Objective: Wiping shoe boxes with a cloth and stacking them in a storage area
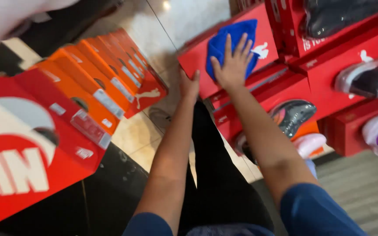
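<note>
Pressing a blue cloth [230, 41] flat onto the lid of a red shoe box [197, 57], the right hand [232, 65] lies open w/ fingers spread, palm on the cloth, not gripping. Left hand [190, 85] holds the box's lower left edge, fingers partly curled round it. Box sits tilted on top of a stack of red boxes [342, 83] w/ wrapped shoes [292, 116] showing in the gaps. To the left, a row of orange and red boxes [97, 83] leans over the tiled floor [154, 39].
</note>
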